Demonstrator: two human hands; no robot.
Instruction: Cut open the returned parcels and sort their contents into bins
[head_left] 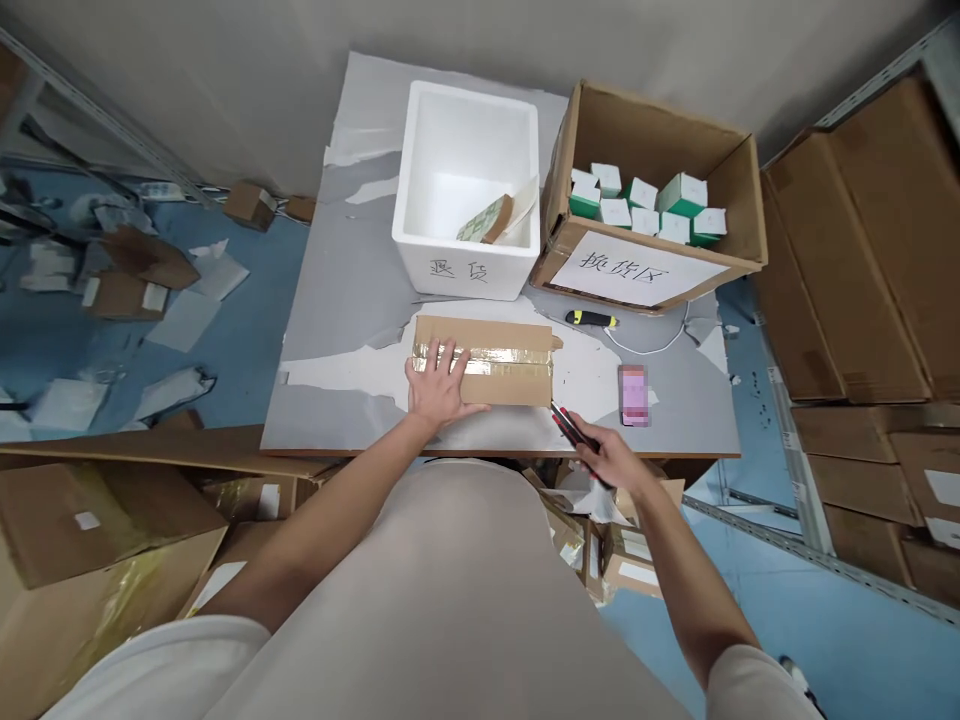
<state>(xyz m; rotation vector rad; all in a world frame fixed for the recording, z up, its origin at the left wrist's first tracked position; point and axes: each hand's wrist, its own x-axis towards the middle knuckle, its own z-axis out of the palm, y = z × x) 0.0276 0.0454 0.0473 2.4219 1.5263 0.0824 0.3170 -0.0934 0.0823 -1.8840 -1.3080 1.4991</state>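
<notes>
A cardboard box (517, 385) sealed with shiny tape lies lengthwise near the front of the table. Spread across its left end is my left hand (439, 388), fingers apart and pressing flat on the top. My right hand (604, 452) is closed around a black and red box cutter (571, 428). The cutter's tip is at the box's near right corner; whether it touches the cardboard I cannot tell. Behind the box's right end lies a second cutter, black and yellow (591, 318).
A white foam bin (469, 265) with a few flat pieces inside stands behind the box. Beside it is a large carton (555, 215) of green-and-white boxes (682, 195). A pink phone (634, 395) lies at the right of the table (315, 300). Stacked cartons (855, 280) flank the right side.
</notes>
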